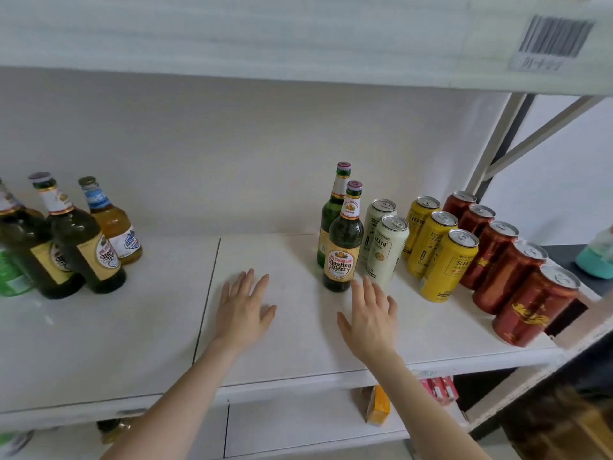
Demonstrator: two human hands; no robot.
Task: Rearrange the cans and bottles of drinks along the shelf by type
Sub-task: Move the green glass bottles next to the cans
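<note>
On the white shelf (292, 343), two green Yanjing beer bottles (343, 247) stand one behind the other at centre right. To their right run rows of white cans (388, 250), yellow cans (447, 263) and red cans (510, 277). At the left stand two dark green bottles (83, 247), an amber bottle with a blue label (114, 224) and a green bottle (10, 273) cut off by the edge. My left hand (243, 307) hovers flat over the bare shelf, holding nothing. My right hand (371, 313) is spread just in front of the front Yanjing bottle, apart from it.
The upper shelf (265, 38) overhangs with a barcode label (554, 41). A diagonal metal brace (517, 141) frames the right end. Below, a lower shelf holds an orange box (378, 406) and red packs (441, 388). A teal object (595, 257) sits beyond the frame at right.
</note>
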